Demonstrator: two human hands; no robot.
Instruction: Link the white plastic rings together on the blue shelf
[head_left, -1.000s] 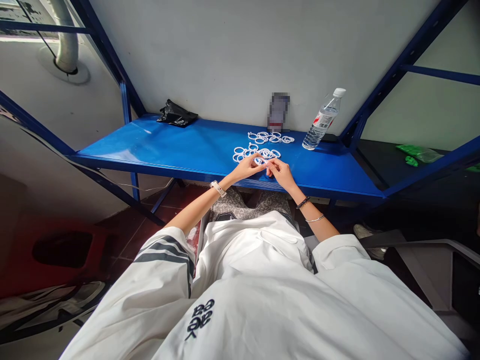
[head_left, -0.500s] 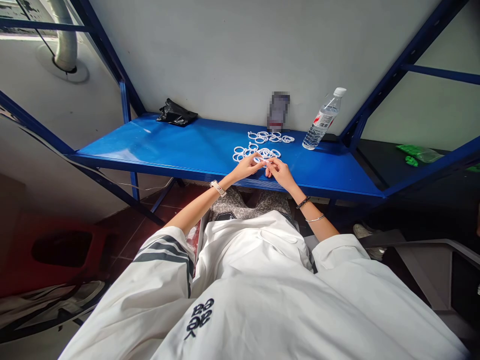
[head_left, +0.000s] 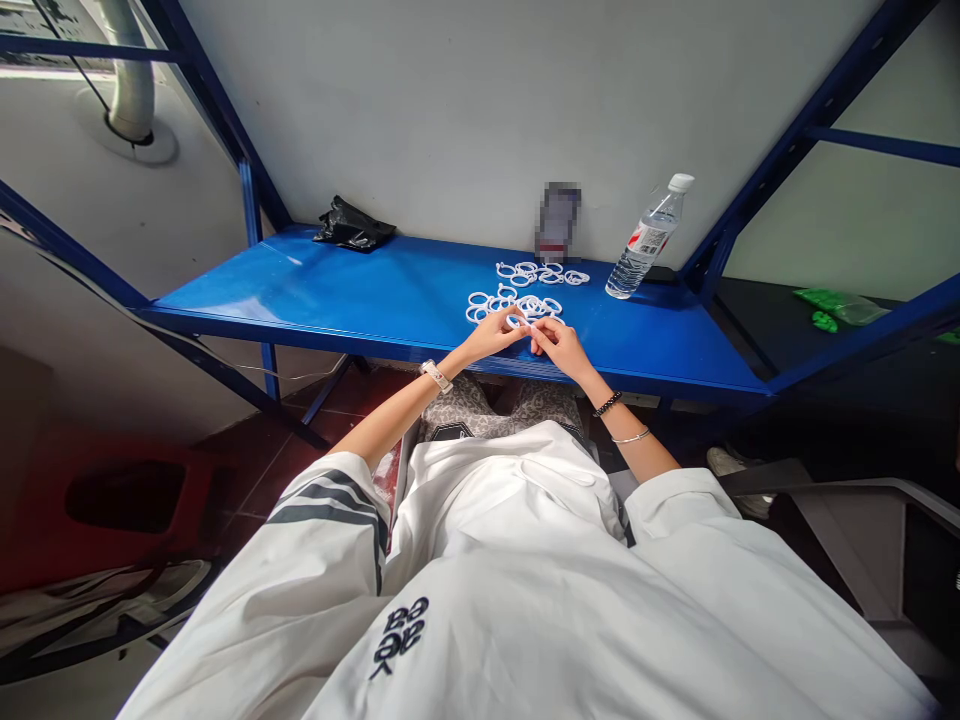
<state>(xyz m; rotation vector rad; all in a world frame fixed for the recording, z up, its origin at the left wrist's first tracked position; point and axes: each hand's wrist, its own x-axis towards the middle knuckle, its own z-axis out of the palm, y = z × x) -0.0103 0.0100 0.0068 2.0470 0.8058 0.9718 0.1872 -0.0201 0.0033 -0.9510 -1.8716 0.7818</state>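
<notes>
At the front edge of the blue table (head_left: 360,300), my left hand (head_left: 491,337) pinches a white curtain ring (head_left: 514,321) between thumb and fingers. My right hand (head_left: 561,347) meets it from the right, its thumb and forefinger closed at the same ring's near side. The fingers hide part of the ring. Just beyond my hands lies a loose pile of white rings (head_left: 480,299), some overlapping. Farther back, close to the wall, is a second group of white rings (head_left: 576,278).
A water bottle (head_left: 643,240) stands at the right rear, with a dark flat object (head_left: 660,275) behind it. A blurred upright object (head_left: 558,220) leans on the wall. A crumpled black bag (head_left: 352,225) rests at the left rear. Blue frame posts (head_left: 251,200) flank the table.
My fingers have shifted very slightly around the ring. The ring piles and everything else on the table stay where they were.
</notes>
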